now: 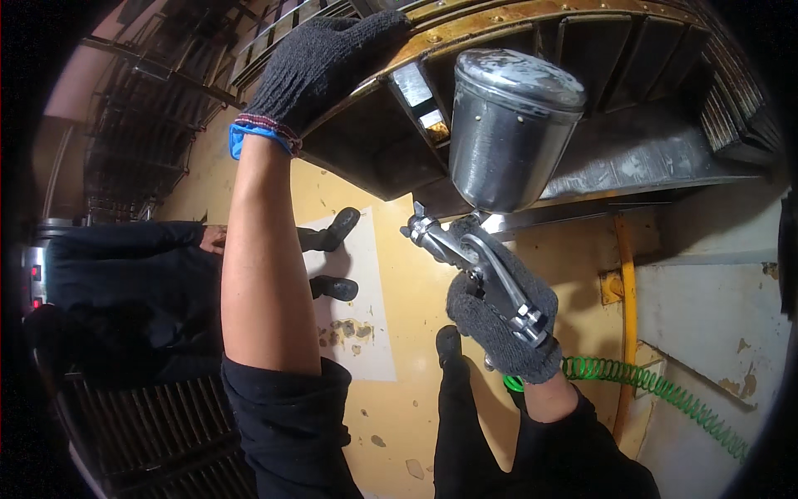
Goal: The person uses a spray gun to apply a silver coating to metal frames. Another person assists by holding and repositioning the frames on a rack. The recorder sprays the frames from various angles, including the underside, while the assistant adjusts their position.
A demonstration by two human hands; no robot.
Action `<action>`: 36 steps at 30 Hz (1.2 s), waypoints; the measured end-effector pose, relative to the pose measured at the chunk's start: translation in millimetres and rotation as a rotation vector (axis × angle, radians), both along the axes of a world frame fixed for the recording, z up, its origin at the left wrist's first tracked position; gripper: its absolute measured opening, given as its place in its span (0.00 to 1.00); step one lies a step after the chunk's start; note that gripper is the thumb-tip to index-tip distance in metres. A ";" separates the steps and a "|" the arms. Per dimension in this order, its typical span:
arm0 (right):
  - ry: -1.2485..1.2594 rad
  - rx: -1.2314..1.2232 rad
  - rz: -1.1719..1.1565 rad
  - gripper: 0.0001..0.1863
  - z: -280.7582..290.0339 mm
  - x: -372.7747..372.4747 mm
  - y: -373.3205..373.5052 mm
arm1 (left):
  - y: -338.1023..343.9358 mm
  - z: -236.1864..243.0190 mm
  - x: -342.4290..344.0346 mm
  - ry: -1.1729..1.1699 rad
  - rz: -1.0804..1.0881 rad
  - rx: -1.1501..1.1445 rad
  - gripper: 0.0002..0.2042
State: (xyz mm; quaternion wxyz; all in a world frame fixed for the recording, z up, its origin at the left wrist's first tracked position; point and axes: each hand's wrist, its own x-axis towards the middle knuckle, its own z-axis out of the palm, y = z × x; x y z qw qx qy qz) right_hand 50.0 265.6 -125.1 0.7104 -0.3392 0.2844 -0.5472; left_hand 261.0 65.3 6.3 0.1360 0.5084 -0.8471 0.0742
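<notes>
My left hand (328,71), in a dark grey knit glove with a blue-edged cuff, is on the yellowish metal rim (474,29) of a large curved frame. Its thumb stretches right along the rim, and the other fingertips are mostly hidden. Lower and to the right, my right hand (507,312), gloved alike, is wrapped round a silver spray gun (499,270). The gun's nozzle points up and left. Above it sits a metal paint cup (515,133) with a pale-smeared lid. A green coiled air hose (632,374) runs right from beneath that hand.
Dark slanted slots (594,58) line the curved frame. Another person in dark clothes (141,299) is at the left, one hand (214,239) showing. Slatted racks (158,432) stand lower left. A yellow bar (625,308) and pale panels (715,324) are at right, above a stained yellow floor (391,407).
</notes>
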 end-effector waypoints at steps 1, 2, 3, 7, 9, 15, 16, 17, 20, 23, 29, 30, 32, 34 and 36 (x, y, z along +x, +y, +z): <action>-0.005 -0.031 0.017 0.32 2.8 3.1 2.0 | -3.8 -6.2 21.9 -0.129 -0.179 -0.149 0.18; 0.046 -0.062 -0.010 0.32 -0.1 -2.2 -0.9 | -13.4 -18.8 16.7 -0.181 -0.201 -0.191 0.16; 0.092 -0.092 -0.034 0.32 -2.2 -6.3 -3.0 | -20.4 -29.0 11.9 -0.115 -0.201 -0.169 0.16; -0.160 0.092 0.019 0.30 8.9 -5.8 -3.2 | -18.7 -25.9 0.0 -0.060 -0.123 -0.079 0.16; -0.195 0.083 0.043 0.30 8.4 -4.6 -2.3 | -6.7 -20.3 -5.9 -0.035 -0.105 -0.071 0.16; -0.383 0.063 0.086 0.28 -2.0 -3.9 0.6 | -8.1 -13.8 -9.1 -0.033 -0.048 0.048 0.18; -0.460 0.053 0.109 0.28 -8.8 -6.5 0.2 | -8.0 -13.1 -13.0 -0.017 -0.015 0.104 0.18; -0.524 0.033 0.143 0.28 -13.1 -8.3 2.1 | -11.5 -17.9 -9.0 -0.001 -0.071 0.045 0.19; -0.416 -0.067 0.117 0.27 -18.4 -2.4 16.7 | -5.7 -19.2 -9.4 0.178 0.062 0.111 0.27; 0.755 -0.441 -0.076 0.30 3.5 2.3 27.8 | -7.5 -12.1 2.9 0.170 0.043 0.112 0.31; 0.800 -0.167 0.021 0.29 -13.7 -3.6 50.3 | -21.5 -36.4 -2.4 0.252 -0.097 0.069 0.31; 0.584 -0.039 -0.004 0.29 -16.0 1.6 58.4 | -17.2 -22.4 -3.7 0.199 0.025 0.127 0.32; 0.771 -0.179 -0.002 0.32 -12.5 5.3 61.8 | -10.4 -8.2 2.8 0.152 0.156 0.181 0.35; 0.841 -0.046 0.034 0.32 -4.7 5.0 57.6 | 15.9 15.9 -36.0 0.197 0.300 0.299 0.33; 0.721 0.333 0.138 0.29 28.2 17.9 43.2 | 24.1 17.7 -43.9 0.269 0.345 0.357 0.34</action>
